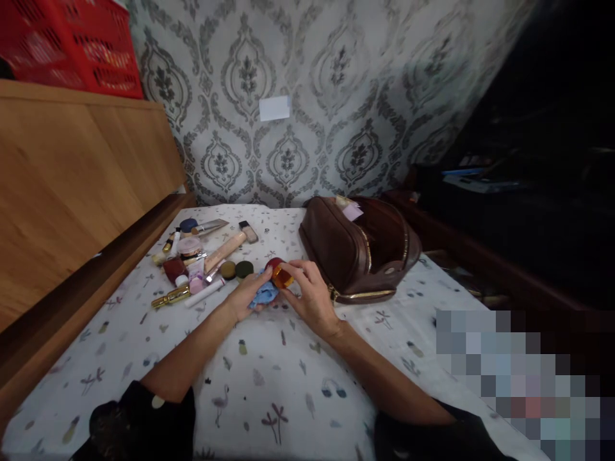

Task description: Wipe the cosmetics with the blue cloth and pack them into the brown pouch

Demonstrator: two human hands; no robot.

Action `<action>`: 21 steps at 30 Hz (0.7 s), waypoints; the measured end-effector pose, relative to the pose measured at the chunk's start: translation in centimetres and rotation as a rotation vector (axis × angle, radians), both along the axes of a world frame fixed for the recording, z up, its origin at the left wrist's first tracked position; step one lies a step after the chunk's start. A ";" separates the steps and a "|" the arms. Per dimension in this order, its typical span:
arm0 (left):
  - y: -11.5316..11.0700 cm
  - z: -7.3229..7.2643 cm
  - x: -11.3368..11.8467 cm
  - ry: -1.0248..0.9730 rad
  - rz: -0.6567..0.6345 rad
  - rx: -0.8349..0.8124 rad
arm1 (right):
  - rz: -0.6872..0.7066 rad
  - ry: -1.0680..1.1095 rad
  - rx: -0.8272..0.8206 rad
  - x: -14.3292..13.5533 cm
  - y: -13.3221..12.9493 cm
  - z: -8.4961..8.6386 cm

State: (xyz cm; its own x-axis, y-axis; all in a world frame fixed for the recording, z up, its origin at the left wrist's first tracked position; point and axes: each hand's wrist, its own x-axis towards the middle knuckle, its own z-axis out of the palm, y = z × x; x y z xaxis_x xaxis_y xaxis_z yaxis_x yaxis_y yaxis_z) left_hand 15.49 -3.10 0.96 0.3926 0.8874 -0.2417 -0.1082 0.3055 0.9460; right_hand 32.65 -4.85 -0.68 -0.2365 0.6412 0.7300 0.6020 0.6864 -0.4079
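amber container [282, 276] in right hand [314, 298], cloth [264, 294] in left hand [244, 296]

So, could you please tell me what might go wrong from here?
The small amber item is pinched in the fingers of the right hand, so it might slip onto the patterned sheet.
The left hand, holding a blue cloth, is close to the dark green round item and could nudge it.
The white tube lies near the left forearm and may roll if brushed.
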 end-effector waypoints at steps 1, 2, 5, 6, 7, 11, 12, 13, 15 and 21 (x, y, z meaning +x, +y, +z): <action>-0.1 0.0 0.1 0.025 0.023 0.008 | -0.008 -0.011 0.007 -0.1 -0.1 0.0; -0.2 0.0 0.2 0.051 0.045 0.016 | -0.017 -0.014 0.010 -0.1 -0.2 0.1; -0.4 0.0 0.4 0.128 0.136 0.057 | -0.038 -0.011 0.007 -0.3 -0.5 0.4; -0.4 -0.1 0.4 0.152 0.164 0.081 | -0.045 -0.013 0.004 -0.3 -0.6 0.5; -0.4 -0.1 0.4 0.178 0.186 0.117 | -0.053 -0.017 -0.003 -0.3 -0.6 0.6; -0.6 -0.1 0.2 0.278 0.271 0.361 | -0.068 -0.021 -0.046 -0.3 -0.7 0.9; -0.6 -0.1 0.1 0.295 0.296 0.420 | -0.063 -0.010 -0.062 -0.3 -0.7 0.9; -0.7 0.0 0.1 0.306 0.317 0.469 | -0.054 0.009 -0.085 -0.3 -0.7 1.0; -0.9 0.2 0.2 0.315 0.341 0.530 | -0.026 0.073 -0.160 -0.3 -0.8 1.2; -1.9 1.6 1.1 0.187 0.429 0.422 | 0.109 0.413 -0.489 0.0 -0.8 2.4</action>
State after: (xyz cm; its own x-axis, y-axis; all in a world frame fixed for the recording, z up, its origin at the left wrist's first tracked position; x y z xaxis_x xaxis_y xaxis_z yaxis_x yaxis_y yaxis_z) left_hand 16.60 -4.97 2.52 -0.0346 0.9905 0.1331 0.0406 -0.1317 0.9905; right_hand 32.66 -5.65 1.76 -0.0809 0.9108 0.4049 0.2661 0.4113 -0.8718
